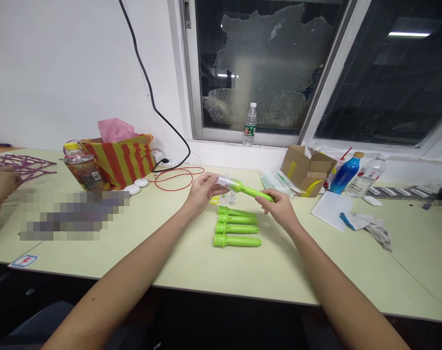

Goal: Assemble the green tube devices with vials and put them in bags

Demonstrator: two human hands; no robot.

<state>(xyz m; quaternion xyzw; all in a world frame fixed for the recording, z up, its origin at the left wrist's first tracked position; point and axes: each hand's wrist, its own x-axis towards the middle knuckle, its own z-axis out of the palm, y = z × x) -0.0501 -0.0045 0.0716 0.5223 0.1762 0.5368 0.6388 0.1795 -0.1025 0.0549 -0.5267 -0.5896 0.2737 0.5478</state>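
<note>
My left hand (202, 193) pinches a clear plastic tube (224, 181). My right hand (278, 206) is closed round the narrow end of a green plastic handle (255, 192). The tube and the wide end of the handle meet in line above the table; whether they are locked together I cannot tell. Several more green handles (239, 228) lie side by side below my hands, wide ends to the left. Behind the held piece, small clear plastic parts (231, 198) stand on the table, partly hidden, with a bit of yellow by my left fingers.
At the left are a striped bag (128, 163), a drink bottle (83, 167) and another person's hand (2, 182) by a purple lattice (22, 165). A cardboard box (306, 170), blue bottle (347, 172), white sheet (329, 210) and glove (368, 226) lie right. A red cable (173, 180) runs behind.
</note>
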